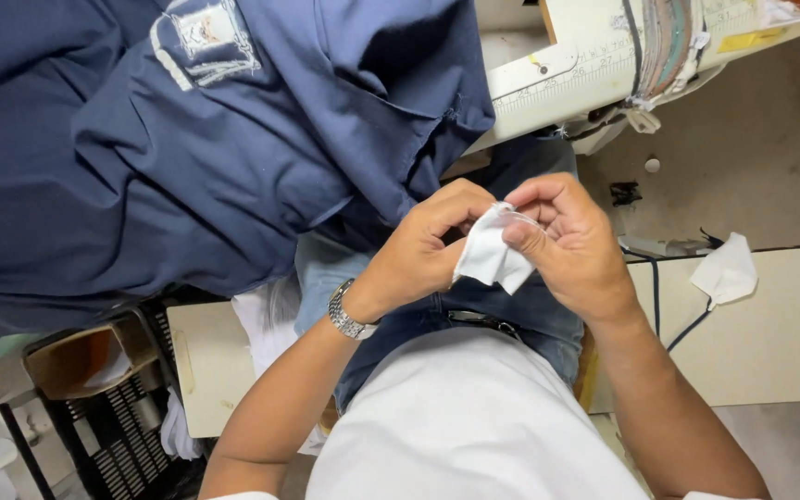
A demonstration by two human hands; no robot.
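Observation:
Both hands meet over my lap on a small white fabric piece. My left hand, with a metal watch on its wrist, pinches the piece's upper left edge. My right hand grips the upper right edge between thumb and fingers. The piece hangs down folded between them. A large dark blue garment with a light patch drapes off the table to the left, just above my left hand.
A cream sewing table with a printed ruler strip lies at the top. A beige board on the right carries another white fabric scrap. A black crate and a brown bin stand at lower left.

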